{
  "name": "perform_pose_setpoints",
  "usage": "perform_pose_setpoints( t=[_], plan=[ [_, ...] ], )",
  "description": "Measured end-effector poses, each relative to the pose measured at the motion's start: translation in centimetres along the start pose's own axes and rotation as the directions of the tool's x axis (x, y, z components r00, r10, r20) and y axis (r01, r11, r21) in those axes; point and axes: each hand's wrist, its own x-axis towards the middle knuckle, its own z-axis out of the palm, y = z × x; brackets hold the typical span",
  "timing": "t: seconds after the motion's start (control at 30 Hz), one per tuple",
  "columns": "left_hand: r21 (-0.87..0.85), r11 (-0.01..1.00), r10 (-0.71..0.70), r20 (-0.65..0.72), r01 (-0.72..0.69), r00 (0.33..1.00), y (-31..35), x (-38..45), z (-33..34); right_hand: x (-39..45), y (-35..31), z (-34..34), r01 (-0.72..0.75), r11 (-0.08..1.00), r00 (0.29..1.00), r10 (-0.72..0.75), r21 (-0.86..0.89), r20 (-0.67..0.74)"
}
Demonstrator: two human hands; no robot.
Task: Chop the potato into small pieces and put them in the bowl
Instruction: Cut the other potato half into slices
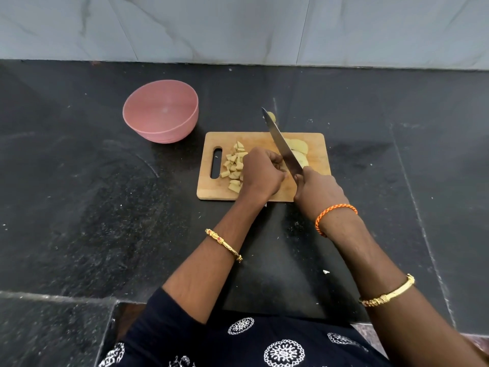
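Note:
A wooden cutting board (316,140) lies on the black counter. Several small potato pieces (234,165) are piled on its left part, and flat potato slices (300,149) lie on its right part. My left hand (260,173) is curled in the board's middle, its fingers bent over potato that I cannot see. My right hand (317,192) grips the handle of a long knife (281,143); the blade slants up and away, its heel beside my left fingers. A pink bowl (161,111) stands empty to the board's upper left.
A small potato bit (271,116) lies on the counter beyond the board, behind the knife tip. The grey marbled wall (238,27) closes the back. The counter's front edge (60,298) is close to my body.

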Motion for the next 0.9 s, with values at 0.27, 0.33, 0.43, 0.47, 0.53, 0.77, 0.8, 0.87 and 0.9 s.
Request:
perform_pose_setpoints(
  t=[0.27, 0.33, 0.43, 0.47, 0.53, 0.77, 0.8, 0.87, 0.9],
  plan=[
    [0.043, 0.999, 0.020, -0.011, -0.020, 1.000, 0.1, 0.0, 0.0, -2.5, 1.6, 1.4, -0.051, 0.999, 0.997, 0.052, -0.014, 0.057],
    [0.030, 1.000, -0.006, 0.008, 0.006, 1.000, 0.0, 0.2, 0.0, -3.3, 2.3, 1.3, -0.057, 0.998, 0.996, 0.057, 0.000, 0.069],
    [0.001, 0.999, -0.035, 0.032, 0.035, 0.999, -0.1, 0.3, -0.1, -4.0, 3.4, 0.8, -0.053, 0.998, 0.993, 0.051, 0.025, 0.103],
    [-0.003, 0.999, -0.034, 0.033, 0.034, 0.999, -0.1, 0.3, -0.2, -4.2, 3.6, 0.6, -0.055, 0.998, 0.994, 0.051, 0.036, 0.102],
    [-0.019, 0.999, -0.042, 0.037, 0.043, 0.998, -0.1, 0.4, -0.4, -4.2, 3.7, 0.2, -0.058, 0.995, 0.995, 0.051, 0.081, 0.088],
    [-0.029, 0.997, -0.072, 0.050, 0.074, 0.996, -0.5, 0.3, -0.4, -2.5, 2.8, 0.3, -0.027, 0.986, 0.999, 0.020, 0.165, 0.043],
    [-0.032, 0.996, -0.078, 0.048, 0.079, 0.996, -0.5, 0.2, -0.4, -2.4, 2.8, 0.3, -0.027, 0.986, 0.999, 0.020, 0.167, 0.043],
    [-0.031, 0.996, -0.081, 0.044, 0.082, 0.996, -0.4, 0.2, -0.4, -2.3, 2.7, 0.3, -0.027, 0.985, 0.999, 0.020, 0.168, 0.047],
    [-0.027, 0.997, -0.077, 0.044, 0.078, 0.996, -0.4, 0.2, -0.4, -2.3, 2.7, 0.3, -0.029, 0.986, 0.998, 0.020, 0.167, 0.051]
  ],
)
